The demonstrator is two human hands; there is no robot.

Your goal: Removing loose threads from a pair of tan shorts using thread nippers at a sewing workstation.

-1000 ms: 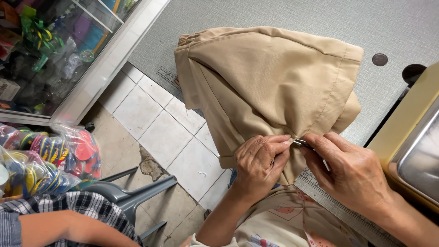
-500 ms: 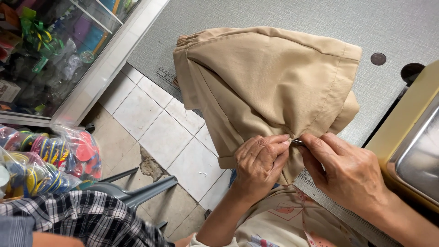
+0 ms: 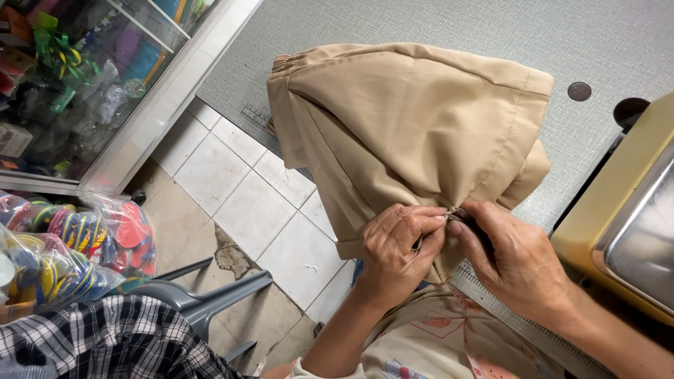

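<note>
Small tailoring shop, sewing station.
Grey work table (image 3: 393, 28) with ruler (image 3: 533, 326) fixed on its edge, yellow sewing machine (image 3: 618, 231) at right, glass display case (image 3: 84, 77) of colourful goods, bagged wares (image 3: 63, 245), tiled floor (image 3: 232, 189).

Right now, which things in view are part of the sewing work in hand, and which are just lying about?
In use:
- tan fabric garment, pinched at its seam by the left hand and right hand
- small metal tool at the fingertips; its kind is unclear
- grey work table under the garment

Lying about:
- bagged colourful sandals
- grey plastic chair
- glass display cabinet
- yellow machine
</note>
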